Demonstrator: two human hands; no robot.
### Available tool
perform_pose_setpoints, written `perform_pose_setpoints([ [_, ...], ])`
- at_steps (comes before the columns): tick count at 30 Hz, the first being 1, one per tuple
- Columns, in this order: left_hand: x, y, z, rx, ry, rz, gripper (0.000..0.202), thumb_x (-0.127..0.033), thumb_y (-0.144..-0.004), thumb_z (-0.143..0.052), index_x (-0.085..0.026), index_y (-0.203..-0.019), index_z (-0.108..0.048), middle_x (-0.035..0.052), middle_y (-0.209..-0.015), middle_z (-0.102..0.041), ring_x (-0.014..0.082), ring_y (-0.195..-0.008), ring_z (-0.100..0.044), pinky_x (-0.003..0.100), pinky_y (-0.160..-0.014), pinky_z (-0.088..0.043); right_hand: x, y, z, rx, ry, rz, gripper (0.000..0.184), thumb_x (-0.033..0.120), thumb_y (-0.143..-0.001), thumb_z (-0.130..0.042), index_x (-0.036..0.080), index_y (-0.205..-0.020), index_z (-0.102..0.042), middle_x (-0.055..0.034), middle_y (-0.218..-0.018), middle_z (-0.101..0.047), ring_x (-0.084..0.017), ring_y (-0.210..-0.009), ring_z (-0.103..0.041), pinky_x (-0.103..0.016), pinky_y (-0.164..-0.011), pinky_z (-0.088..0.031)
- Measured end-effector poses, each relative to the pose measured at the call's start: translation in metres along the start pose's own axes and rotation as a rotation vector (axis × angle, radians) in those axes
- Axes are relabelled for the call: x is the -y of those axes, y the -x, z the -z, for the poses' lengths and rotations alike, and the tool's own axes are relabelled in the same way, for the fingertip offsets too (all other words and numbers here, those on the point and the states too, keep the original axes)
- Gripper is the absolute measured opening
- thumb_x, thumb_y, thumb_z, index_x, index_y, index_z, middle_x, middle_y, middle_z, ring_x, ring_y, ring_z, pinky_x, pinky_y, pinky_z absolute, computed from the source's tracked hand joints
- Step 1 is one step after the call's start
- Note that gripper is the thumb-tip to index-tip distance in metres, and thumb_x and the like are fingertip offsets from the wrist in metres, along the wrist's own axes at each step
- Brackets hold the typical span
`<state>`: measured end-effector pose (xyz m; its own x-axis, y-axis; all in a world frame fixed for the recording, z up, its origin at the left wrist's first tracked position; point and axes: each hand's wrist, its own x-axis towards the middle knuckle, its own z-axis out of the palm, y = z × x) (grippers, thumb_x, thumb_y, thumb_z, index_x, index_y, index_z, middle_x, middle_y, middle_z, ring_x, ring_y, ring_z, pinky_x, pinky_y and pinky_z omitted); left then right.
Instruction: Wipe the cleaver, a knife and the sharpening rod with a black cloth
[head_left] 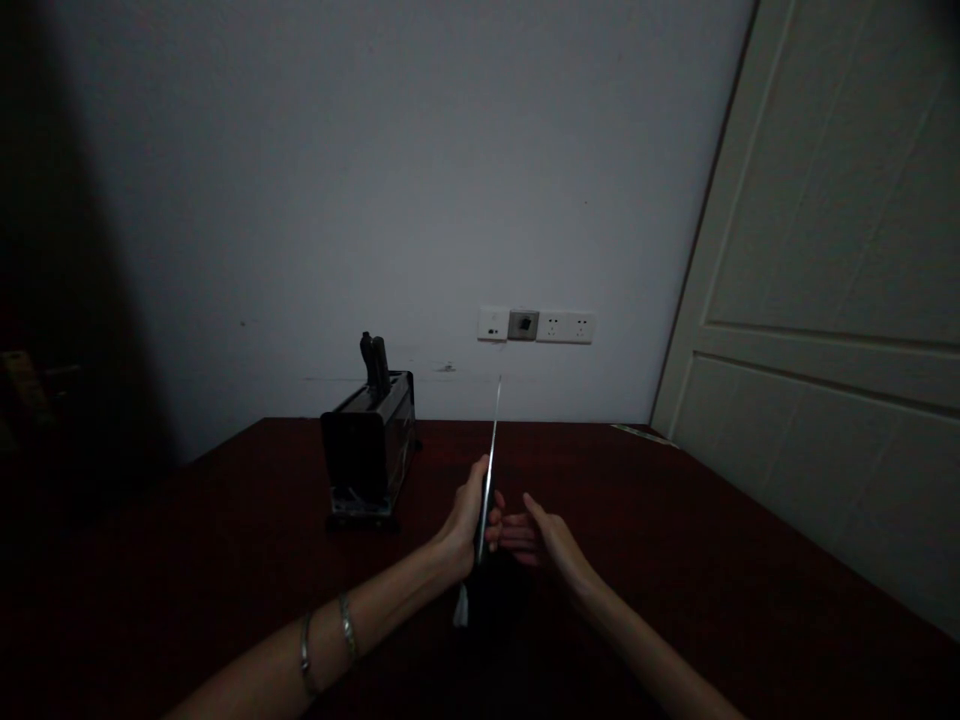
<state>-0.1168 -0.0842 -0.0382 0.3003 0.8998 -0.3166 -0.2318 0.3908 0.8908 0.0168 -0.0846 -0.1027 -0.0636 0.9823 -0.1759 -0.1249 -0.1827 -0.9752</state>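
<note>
My left hand is wrapped round the handle of a knife. Its thin blade stands almost upright, edge-on to me, reaching up toward the wall. My right hand rests close beside the left, fingers stretched toward the knife handle and touching or nearly touching it. Two bracelets circle my left wrist. Both hands hover over a dark red table. A small white bit shows below the left hand at the handle's end.
A dark knife block with black handles sticking out of its top stands on the table to the left of my hands. Wall sockets sit on the grey wall behind. A pale door fills the right side.
</note>
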Motion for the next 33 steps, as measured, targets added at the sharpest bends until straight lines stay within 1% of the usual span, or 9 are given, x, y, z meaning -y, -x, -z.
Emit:
perform_pose_setpoints([
  [5,-0.003,-0.005,0.003,0.026,0.062,0.007,0.058,-0.073,-0.072,-0.037,-0.017,-0.06,-0.046,-0.0083,-0.036,-0.034,0.005,-0.027,-0.027,0.018,-0.032,-0.019,0.0,0.003,0.002,-0.048,0.145,0.18,0.057,0.063,-0.073,-0.045,0.01,-0.079,-0.067,-0.014,-0.077,-0.07,-0.023,-0.072,-0.066,-0.034,-0.068,-0.048],
  [10,-0.007,-0.007,0.007,0.095,0.173,0.035,0.058,-0.071,-0.076,-0.034,-0.017,-0.058,-0.044,-0.0085,-0.035,-0.032,0.0041,-0.026,-0.024,0.018,-0.031,-0.018,0.008,0.02,-0.003,-0.039,0.371,0.431,0.03,0.045,-0.073,-0.058,0.016,-0.074,-0.068,-0.0078,-0.078,-0.069,-0.023,-0.079,-0.06,-0.034,-0.079,-0.043],
  [13,-0.011,-0.01,0.01,0.155,0.253,0.082,0.058,-0.07,-0.078,-0.033,-0.017,-0.056,-0.043,-0.0085,-0.035,-0.031,0.0037,-0.026,-0.023,0.017,-0.031,-0.016,0.006,0.032,-0.002,0.11,0.62,0.625,0.019,0.028,-0.076,-0.055,0.018,-0.085,-0.068,-0.0073,-0.086,-0.068,-0.021,-0.082,-0.06,-0.035,-0.08,-0.044],
  [17,-0.015,-0.013,0.015,0.229,0.373,0.162,0.06,-0.07,-0.08,-0.03,-0.017,-0.054,-0.042,-0.0084,-0.033,-0.028,0.0038,-0.025,-0.023,0.016,-0.03,-0.013,-0.002,0.043,0.002,0.414,0.946,0.893,0.044,0.016,-0.07,-0.055,0.017,-0.114,-0.058,-0.0117,-0.115,-0.062,-0.023,-0.11,-0.053,-0.039,-0.094,-0.04],
  [19,-0.017,-0.012,0.016,0.264,0.449,0.192,0.062,-0.068,-0.082,-0.026,-0.016,-0.053,-0.043,-0.0084,-0.033,-0.027,0.0035,-0.024,-0.022,0.016,-0.03,-0.012,-0.002,0.046,0.002,0.509,1.007,0.882,0.053,0.017,-0.067,-0.059,0.017,-0.12,-0.054,-0.0127,-0.123,-0.058,-0.025,-0.119,-0.046,-0.042,-0.099,-0.036],
  [23,-0.021,-0.009,0.019,0.343,0.587,0.271,0.066,-0.066,-0.084,-0.019,-0.014,-0.052,-0.043,-0.0086,-0.033,-0.026,0.0024,-0.023,-0.022,0.014,-0.03,-0.012,0.008,0.046,-0.004,0.648,1.06,0.694,0.058,0.032,-0.069,-0.065,0.02,-0.125,-0.053,-0.0114,-0.13,-0.053,-0.028,-0.125,-0.04,-0.042,-0.101,-0.035],
  [27,-0.02,-0.01,0.027,0.421,0.708,0.303,0.064,-0.065,-0.085,-0.023,-0.013,-0.054,-0.044,-0.0091,-0.036,-0.027,0.0013,-0.025,-0.024,0.013,-0.031,-0.014,0.012,0.039,-0.01,0.775,1.111,0.618,0.054,0.029,-0.078,-0.057,0.021,-0.13,-0.047,-0.0098,-0.136,-0.046,-0.028,-0.13,-0.032,-0.044,-0.105,-0.027],
  [30,-0.017,-0.013,0.034,0.501,0.763,0.298,0.062,-0.064,-0.085,-0.027,-0.012,-0.057,-0.045,-0.0093,-0.037,-0.027,0.0013,-0.026,-0.025,0.013,-0.032,-0.014,0.007,0.039,-0.006,0.749,1.049,0.631,0.047,0.026,-0.077,-0.059,0.027,-0.123,-0.054,-0.006,-0.131,-0.053,-0.025,-0.126,-0.039,-0.04,-0.104,-0.029],
  [33,-0.016,-0.017,0.04,0.587,0.759,0.273,0.059,-0.062,-0.085,-0.031,-0.012,-0.057,-0.046,-0.0095,-0.038,-0.027,0.0017,-0.027,-0.024,0.013,-0.032,-0.014,0.005,0.044,0.004,0.623,0.955,0.554,0.044,0.021,-0.075,-0.058,0.031,-0.118,-0.059,-0.0032,-0.129,-0.054,-0.023,-0.119,-0.046,-0.036,-0.099,-0.035],
])
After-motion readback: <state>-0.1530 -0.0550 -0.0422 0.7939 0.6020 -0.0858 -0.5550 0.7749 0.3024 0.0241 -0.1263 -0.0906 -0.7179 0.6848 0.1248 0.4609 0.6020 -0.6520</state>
